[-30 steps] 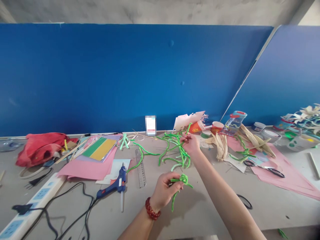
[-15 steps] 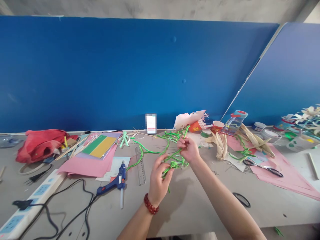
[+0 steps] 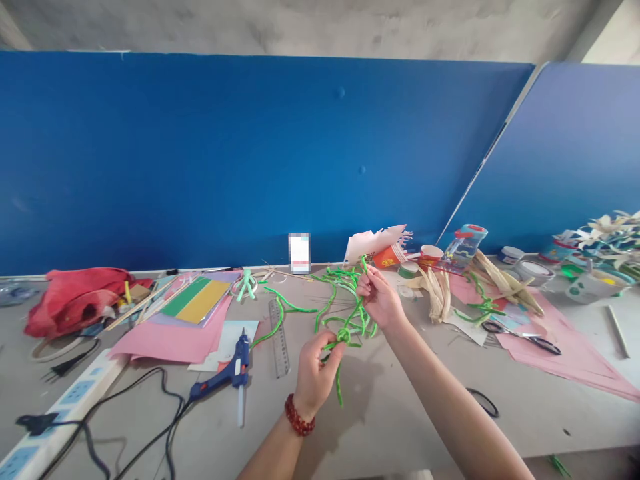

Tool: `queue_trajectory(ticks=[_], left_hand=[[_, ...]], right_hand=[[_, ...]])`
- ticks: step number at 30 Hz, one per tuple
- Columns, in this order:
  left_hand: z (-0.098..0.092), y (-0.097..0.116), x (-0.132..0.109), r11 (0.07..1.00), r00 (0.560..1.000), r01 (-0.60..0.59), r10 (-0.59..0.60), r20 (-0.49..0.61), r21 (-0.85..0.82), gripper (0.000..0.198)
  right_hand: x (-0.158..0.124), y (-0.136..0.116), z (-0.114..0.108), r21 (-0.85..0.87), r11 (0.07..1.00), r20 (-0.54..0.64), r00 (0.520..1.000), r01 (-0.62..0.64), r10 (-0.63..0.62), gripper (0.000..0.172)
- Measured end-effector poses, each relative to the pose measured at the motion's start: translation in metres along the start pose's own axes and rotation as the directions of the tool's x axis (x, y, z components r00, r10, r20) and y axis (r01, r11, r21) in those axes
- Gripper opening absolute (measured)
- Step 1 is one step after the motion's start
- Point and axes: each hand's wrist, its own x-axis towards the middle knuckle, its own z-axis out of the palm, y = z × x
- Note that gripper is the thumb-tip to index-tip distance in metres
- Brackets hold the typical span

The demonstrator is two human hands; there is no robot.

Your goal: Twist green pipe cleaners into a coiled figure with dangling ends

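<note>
My left hand [image 3: 316,370], with a red bead bracelet on its wrist, pinches a knotted clump of green cord [image 3: 344,335] just above the table. Loose ends hang from the knot, one of them dangling well below the fingers. My right hand [image 3: 381,300] is closed on a strand of the same cord a little higher and to the right; its tip [image 3: 364,261] pokes up past the fingers. Between the hands the strand runs from the knot up to the right fingers. More green cord [image 3: 327,301] lies in loops on the table behind.
Left of my hands are a clear ruler [image 3: 281,340], a blue glue gun [image 3: 227,373], pink paper [image 3: 165,343] and a power strip [image 3: 65,407]. To the right lie dried husks [image 3: 437,297], scissors [image 3: 525,337], a paper cup [image 3: 390,255] and pink sheets [image 3: 565,360]. A blue partition [image 3: 250,160] stands behind.
The knot sits clearer of my left fingers, which now pinch its left side, and a loose end hangs lower. My right hand stays closed on its strand. The view has shifted slightly.
</note>
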Motion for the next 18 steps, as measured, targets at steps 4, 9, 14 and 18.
queue_trajectory(ticks=[4,9,14,18], left_hand=[[0.000,-0.001,0.000,0.999,1.000,0.005,-0.006,-0.012,-0.051,0.020],[-0.001,0.001,-0.001,0.983,0.999,0.048,-0.045,0.021,-0.177,0.021],[-0.005,0.005,-0.003,0.955,0.999,0.031,-0.017,0.049,-0.295,0.024],[-0.007,0.006,-0.001,0.964,0.994,-0.052,0.075,0.079,-0.261,0.023]], right_hand=[[0.001,-0.012,-0.002,-0.098,0.994,-0.036,0.998,0.051,-0.055,0.026],[0.004,-0.032,-0.010,-0.146,0.988,-0.074,0.995,0.056,-0.067,0.032],[0.003,-0.046,-0.016,-0.184,0.982,-0.104,0.993,0.033,-0.053,0.033],[-0.005,-0.058,-0.014,-0.274,0.961,-0.097,0.993,0.041,-0.070,0.033]])
